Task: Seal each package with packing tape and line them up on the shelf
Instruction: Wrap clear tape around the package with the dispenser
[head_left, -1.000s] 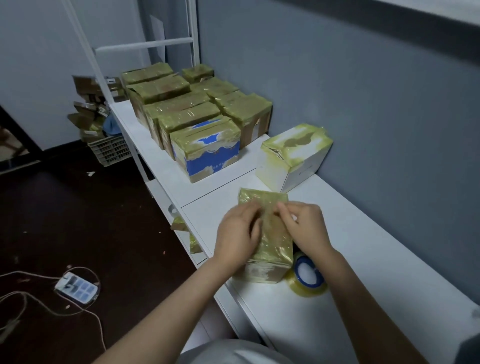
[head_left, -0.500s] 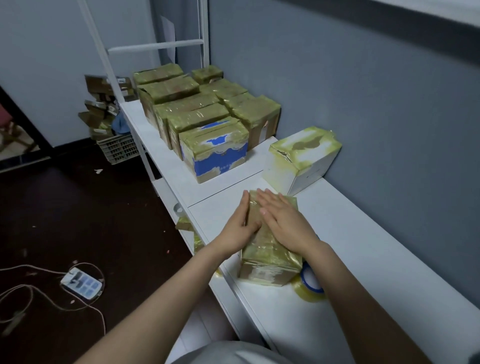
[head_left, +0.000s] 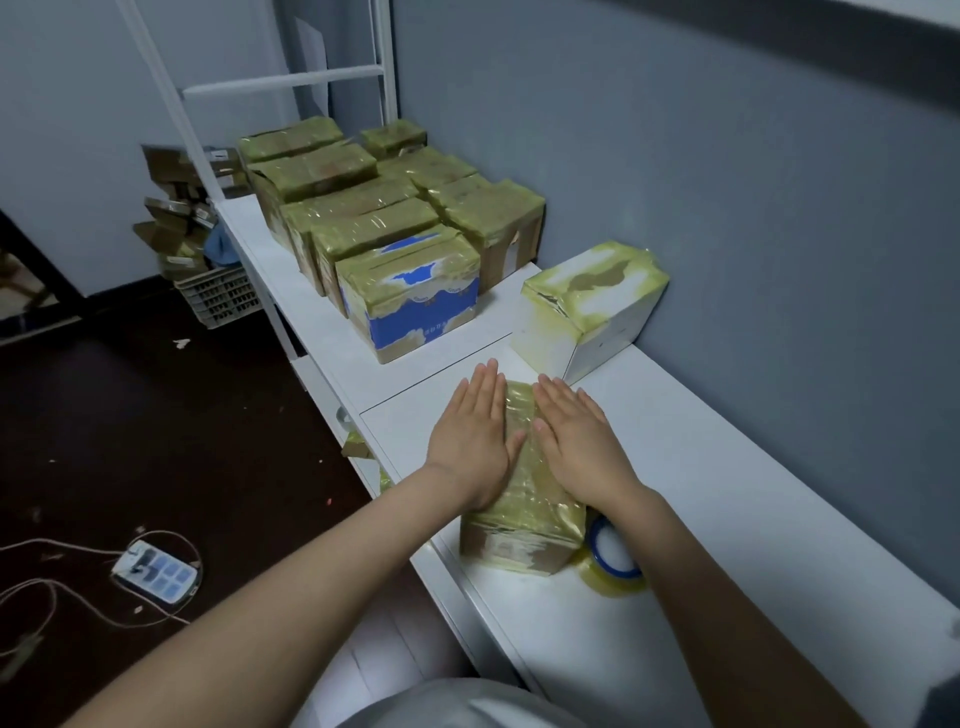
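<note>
White shelf (head_left: 727, 493) runs along a grey wall (head_left: 727, 182). On its near part stands a package (head_left: 524, 499) wrapped in yellowish tape. Both hands lie flat on the top of it: the left hand (head_left: 475, 436) on the left part and the right hand (head_left: 576, 441) on the right part, fingers straight and gripping nothing. A strip of the taped top shows between them. A roll of tape (head_left: 615, 564) with a blue core lies just beside the package on its right, partly hidden by the right forearm. Behind, a white box (head_left: 592, 306) stands alone near the wall. Farther back, taped packages (head_left: 384, 218) stand in two rows. A power strip (head_left: 156, 571) lies on the dark floor (head_left: 182, 441).
</note>
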